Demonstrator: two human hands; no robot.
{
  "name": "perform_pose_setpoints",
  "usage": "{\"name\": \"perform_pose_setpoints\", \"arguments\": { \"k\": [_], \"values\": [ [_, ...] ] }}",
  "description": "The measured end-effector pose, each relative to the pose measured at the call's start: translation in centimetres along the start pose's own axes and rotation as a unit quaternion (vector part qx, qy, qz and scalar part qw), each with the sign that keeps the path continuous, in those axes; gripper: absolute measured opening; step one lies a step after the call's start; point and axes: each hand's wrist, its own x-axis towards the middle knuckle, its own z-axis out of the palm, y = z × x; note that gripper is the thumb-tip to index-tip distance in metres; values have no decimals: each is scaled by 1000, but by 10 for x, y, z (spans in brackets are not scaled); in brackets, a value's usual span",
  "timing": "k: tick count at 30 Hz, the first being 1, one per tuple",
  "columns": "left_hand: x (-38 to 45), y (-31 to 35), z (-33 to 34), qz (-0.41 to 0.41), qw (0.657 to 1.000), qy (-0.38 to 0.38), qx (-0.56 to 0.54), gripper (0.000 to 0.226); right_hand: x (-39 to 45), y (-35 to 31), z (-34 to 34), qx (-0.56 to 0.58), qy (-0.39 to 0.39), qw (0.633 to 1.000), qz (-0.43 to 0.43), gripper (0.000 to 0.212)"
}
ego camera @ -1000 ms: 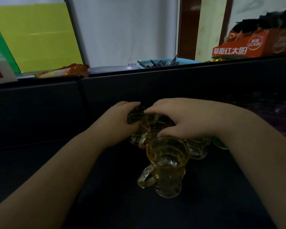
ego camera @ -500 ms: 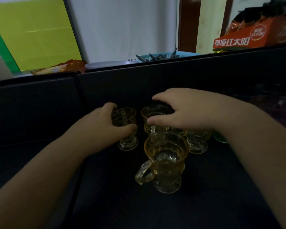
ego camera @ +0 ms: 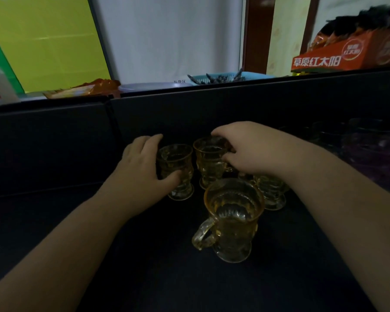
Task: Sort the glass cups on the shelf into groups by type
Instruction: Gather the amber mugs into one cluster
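Grouping amber cups, both hands busy.
Left hand grips left cup; right hand grips far cup; next, set them together beside near cup.

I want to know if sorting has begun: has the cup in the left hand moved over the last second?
Yes. The left hand has drawn its amber cup leftward, away from the cup under the right hand; a gap now separates them.

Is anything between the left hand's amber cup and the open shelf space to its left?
Nothing visible. The left hand grips the small amber glass cup from its left side; the dark shelf surface leftward looks bare, though dim. The other amber cups, including the handled amber glass mug, stand to its right.
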Motion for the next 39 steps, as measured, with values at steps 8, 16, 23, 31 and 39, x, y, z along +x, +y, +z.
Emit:
{"name": "perform_pose_setpoints", "arguments": {
  "k": [8,16,23,31,39],
  "values": [
    [6,1,14,-49,997,9,-66,98,15,-15,-12,-45,-39,998,12,76],
    [17,13,18,-105,980,20,-168,73,31,-20,-12,-70,-76,994,20,76],
    [20,17,26,-94,989,29,-108,90,33,-12,-7,-71,-50,996,37,73],
    [21,18,31,-69,988,58,-125,72,38,-7,-3,-85,-42,993,73,61],
    [16,20,25,-70,991,58,-99,80,26,-2,-12,-81,-26,994,74,66]
  ]
}}
